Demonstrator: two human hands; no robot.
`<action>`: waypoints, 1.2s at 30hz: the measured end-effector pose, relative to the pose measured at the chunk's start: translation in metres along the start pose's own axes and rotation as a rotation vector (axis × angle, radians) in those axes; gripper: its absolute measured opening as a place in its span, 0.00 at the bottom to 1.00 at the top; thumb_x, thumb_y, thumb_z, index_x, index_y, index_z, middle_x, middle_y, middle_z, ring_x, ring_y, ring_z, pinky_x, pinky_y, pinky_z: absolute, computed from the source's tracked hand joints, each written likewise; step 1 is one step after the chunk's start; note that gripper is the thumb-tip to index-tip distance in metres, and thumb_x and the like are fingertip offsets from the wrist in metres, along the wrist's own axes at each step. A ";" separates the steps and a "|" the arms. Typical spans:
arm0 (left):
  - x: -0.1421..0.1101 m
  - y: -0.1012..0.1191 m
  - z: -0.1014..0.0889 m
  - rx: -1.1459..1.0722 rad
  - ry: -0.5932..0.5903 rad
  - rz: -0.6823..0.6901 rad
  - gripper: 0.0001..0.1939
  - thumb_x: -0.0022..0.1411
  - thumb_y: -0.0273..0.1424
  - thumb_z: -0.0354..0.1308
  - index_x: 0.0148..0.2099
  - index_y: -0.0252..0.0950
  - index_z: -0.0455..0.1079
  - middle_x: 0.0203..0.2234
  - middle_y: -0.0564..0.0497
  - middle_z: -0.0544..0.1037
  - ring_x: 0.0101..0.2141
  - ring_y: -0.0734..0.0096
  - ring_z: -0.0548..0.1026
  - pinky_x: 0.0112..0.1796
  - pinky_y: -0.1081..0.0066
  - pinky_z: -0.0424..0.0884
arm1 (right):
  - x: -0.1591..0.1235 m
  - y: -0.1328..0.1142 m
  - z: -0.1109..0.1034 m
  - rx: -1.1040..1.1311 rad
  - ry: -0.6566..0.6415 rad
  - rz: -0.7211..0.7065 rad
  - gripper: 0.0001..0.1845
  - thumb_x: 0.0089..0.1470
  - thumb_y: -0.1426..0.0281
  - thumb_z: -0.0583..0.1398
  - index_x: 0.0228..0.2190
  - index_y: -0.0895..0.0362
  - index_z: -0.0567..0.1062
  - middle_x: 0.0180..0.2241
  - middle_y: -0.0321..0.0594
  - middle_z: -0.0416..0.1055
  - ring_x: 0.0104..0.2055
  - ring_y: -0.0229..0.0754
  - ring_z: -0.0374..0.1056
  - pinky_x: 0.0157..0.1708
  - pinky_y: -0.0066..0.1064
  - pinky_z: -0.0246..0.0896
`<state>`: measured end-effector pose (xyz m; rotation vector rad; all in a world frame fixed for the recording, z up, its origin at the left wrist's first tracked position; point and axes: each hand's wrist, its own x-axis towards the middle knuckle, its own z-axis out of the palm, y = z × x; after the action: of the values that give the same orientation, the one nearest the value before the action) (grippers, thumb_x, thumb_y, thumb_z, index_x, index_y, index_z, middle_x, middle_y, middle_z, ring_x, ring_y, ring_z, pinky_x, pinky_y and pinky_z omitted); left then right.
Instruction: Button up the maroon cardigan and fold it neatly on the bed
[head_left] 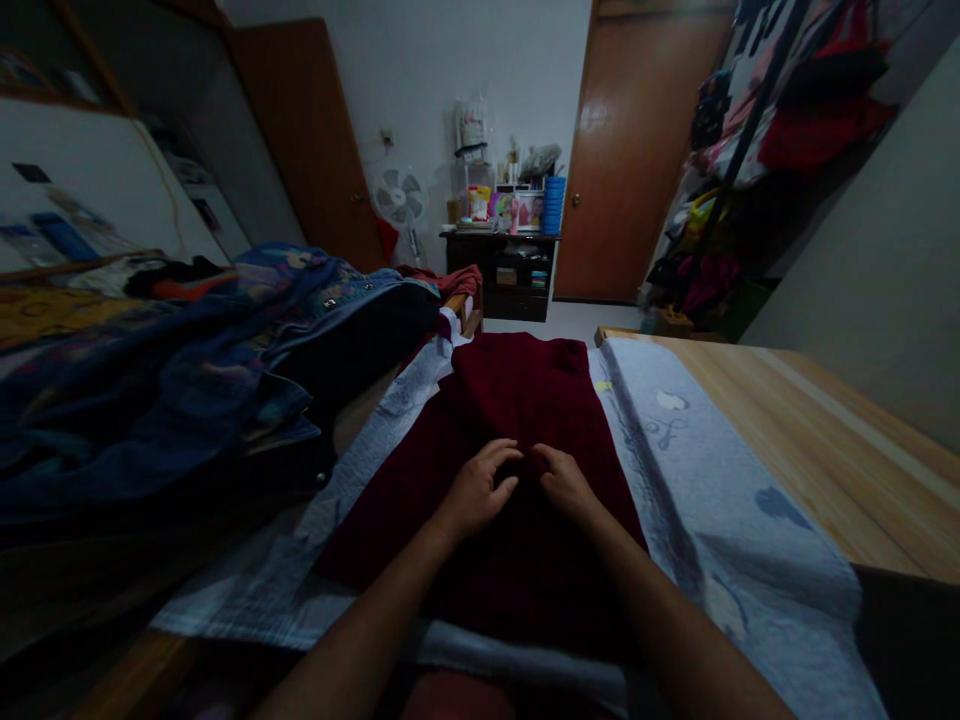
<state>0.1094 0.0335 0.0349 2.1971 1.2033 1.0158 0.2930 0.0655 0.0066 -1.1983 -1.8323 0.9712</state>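
Observation:
A dark maroon garment [517,400] lies spread out in front of me, its far end folded over and bunched. My left hand [480,485] rests above its middle, fingers curved and the thumb held apart, with no cloth visibly gripped. Close beside it, my right hand [566,482] has its fingers curled in at the cloth and appears to pinch a small bit of it; the fingertips are partly hidden. Under the garment is a pale blue-grey patterned blanket [667,430], showing on both sides and along the near edge.
On the left is a heap of clothes with a blue denim jacket [187,370]. A wooden board surface [825,410] lies to the right. Farther back stand a fan [400,197], a dark cabinet [499,275] and a brown door [622,150]. Clothes and bags hang at the right [810,130].

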 end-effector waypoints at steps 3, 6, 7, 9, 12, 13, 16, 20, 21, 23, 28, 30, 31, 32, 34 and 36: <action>-0.014 -0.029 -0.025 0.333 0.081 -0.138 0.17 0.59 0.24 0.54 0.51 0.37 0.68 0.55 0.44 0.68 0.56 0.60 0.65 0.57 0.58 0.61 | 0.002 -0.009 -0.007 0.199 -0.015 0.058 0.20 0.44 0.76 0.53 0.40 0.57 0.76 0.36 0.37 0.77 0.38 0.42 0.70 0.41 0.32 0.65; -0.032 -0.056 -0.050 0.693 0.043 -0.379 0.22 0.58 0.25 0.55 0.56 0.33 0.64 0.57 0.35 0.64 0.58 0.51 0.62 0.57 0.54 0.59 | 0.004 -0.023 -0.026 0.369 0.048 0.097 0.17 0.50 0.69 0.56 0.42 0.57 0.75 0.36 0.37 0.77 0.39 0.43 0.71 0.41 0.33 0.66; -0.037 -0.063 -0.056 0.774 0.016 -0.474 0.25 0.58 0.26 0.55 0.58 0.33 0.62 0.58 0.34 0.63 0.58 0.50 0.62 0.55 0.54 0.59 | 0.004 -0.027 -0.034 0.410 0.090 0.103 0.17 0.50 0.67 0.57 0.43 0.57 0.75 0.37 0.37 0.77 0.39 0.43 0.71 0.42 0.34 0.66; -0.045 -0.071 -0.067 0.841 -0.056 -0.629 0.27 0.59 0.30 0.55 0.61 0.33 0.57 0.55 0.33 0.65 0.55 0.50 0.66 0.52 0.55 0.62 | 0.004 -0.032 -0.052 0.497 0.202 0.128 0.19 0.48 0.65 0.61 0.43 0.55 0.75 0.37 0.36 0.77 0.40 0.44 0.72 0.44 0.35 0.66; -0.048 -0.071 -0.079 0.817 -0.135 -0.744 0.29 0.61 0.33 0.54 0.62 0.33 0.52 0.50 0.35 0.71 0.49 0.54 0.72 0.47 0.60 0.65 | 0.002 -0.027 -0.072 0.669 0.387 0.185 0.23 0.44 0.64 0.64 0.44 0.54 0.74 0.35 0.37 0.78 0.39 0.45 0.73 0.42 0.37 0.69; -0.048 -0.070 -0.082 0.800 -0.151 -0.768 0.30 0.60 0.34 0.54 0.62 0.34 0.52 0.48 0.36 0.72 0.48 0.54 0.73 0.45 0.61 0.66 | 0.001 -0.023 -0.075 0.730 0.454 0.201 0.23 0.42 0.64 0.65 0.43 0.54 0.74 0.34 0.36 0.78 0.38 0.45 0.74 0.41 0.37 0.70; -0.046 -0.065 -0.092 0.766 -0.205 -0.826 0.27 0.59 0.34 0.56 0.58 0.34 0.56 0.45 0.38 0.75 0.45 0.54 0.75 0.40 0.64 0.68 | -0.003 -0.007 -0.077 0.854 0.603 0.258 0.22 0.38 0.67 0.66 0.39 0.54 0.74 0.30 0.36 0.78 0.35 0.44 0.74 0.39 0.36 0.72; -0.045 -0.056 -0.101 0.758 -0.249 -0.803 0.17 0.58 0.32 0.57 0.49 0.34 0.63 0.41 0.39 0.78 0.43 0.54 0.77 0.39 0.65 0.69 | -0.004 0.011 -0.071 0.896 0.636 0.312 0.22 0.35 0.69 0.67 0.37 0.54 0.74 0.26 0.34 0.77 0.33 0.44 0.75 0.37 0.36 0.73; -0.045 -0.052 -0.101 0.736 -0.245 -0.770 0.15 0.58 0.31 0.56 0.48 0.35 0.64 0.41 0.40 0.78 0.43 0.56 0.77 0.40 0.65 0.69 | -0.003 0.012 -0.071 0.907 0.643 0.323 0.22 0.34 0.70 0.67 0.37 0.54 0.73 0.25 0.34 0.77 0.32 0.43 0.75 0.37 0.36 0.73; -0.043 -0.042 -0.098 0.652 -0.228 -0.679 0.16 0.57 0.30 0.56 0.49 0.36 0.65 0.43 0.42 0.78 0.45 0.58 0.76 0.42 0.67 0.68 | 0.000 0.011 -0.074 0.933 0.664 0.329 0.22 0.34 0.71 0.67 0.36 0.55 0.73 0.25 0.33 0.76 0.32 0.43 0.75 0.37 0.35 0.73; -0.036 -0.014 -0.076 0.365 -0.249 -0.486 0.23 0.56 0.25 0.55 0.55 0.36 0.64 0.52 0.43 0.73 0.53 0.62 0.70 0.53 0.67 0.63 | 0.009 -0.001 -0.099 0.898 0.691 0.180 0.19 0.35 0.75 0.66 0.34 0.58 0.75 0.28 0.35 0.77 0.29 0.39 0.73 0.37 0.33 0.73; -0.034 -0.005 -0.068 0.237 -0.273 -0.468 0.26 0.55 0.24 0.54 0.58 0.36 0.62 0.56 0.44 0.70 0.56 0.63 0.67 0.56 0.67 0.59 | 0.009 -0.002 -0.114 0.892 0.721 0.112 0.17 0.36 0.76 0.66 0.34 0.58 0.75 0.29 0.35 0.77 0.30 0.38 0.73 0.38 0.33 0.73; -0.033 -0.001 -0.064 0.177 -0.282 -0.470 0.27 0.55 0.24 0.54 0.59 0.36 0.62 0.57 0.45 0.69 0.57 0.63 0.66 0.57 0.66 0.59 | 0.008 -0.001 -0.121 0.893 0.737 0.083 0.16 0.37 0.76 0.65 0.34 0.59 0.75 0.29 0.35 0.76 0.31 0.38 0.73 0.39 0.34 0.73; -0.033 0.002 -0.060 0.124 -0.288 -0.472 0.28 0.55 0.24 0.53 0.59 0.37 0.62 0.57 0.46 0.69 0.57 0.63 0.66 0.58 0.65 0.58 | 0.006 0.001 -0.128 0.892 0.749 0.057 0.15 0.38 0.76 0.65 0.34 0.59 0.75 0.30 0.36 0.76 0.31 0.39 0.73 0.39 0.35 0.73; -0.033 0.006 -0.051 0.029 -0.295 -0.472 0.30 0.53 0.24 0.54 0.60 0.38 0.62 0.57 0.47 0.69 0.56 0.63 0.67 0.57 0.65 0.60 | 0.002 0.006 -0.140 0.888 0.773 0.019 0.13 0.40 0.76 0.64 0.33 0.59 0.74 0.29 0.36 0.75 0.31 0.39 0.73 0.39 0.36 0.73; -0.034 0.006 -0.041 -0.047 -0.311 -0.465 0.31 0.53 0.24 0.54 0.61 0.38 0.61 0.54 0.47 0.71 0.52 0.63 0.70 0.54 0.66 0.63 | -0.002 0.013 -0.148 0.886 0.784 0.006 0.12 0.42 0.76 0.63 0.33 0.59 0.75 0.29 0.36 0.75 0.32 0.40 0.73 0.38 0.36 0.73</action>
<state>0.0687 0.0024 0.0513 1.8238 1.4255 0.4879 0.4273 0.0961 0.0613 -0.8191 -0.6477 0.9578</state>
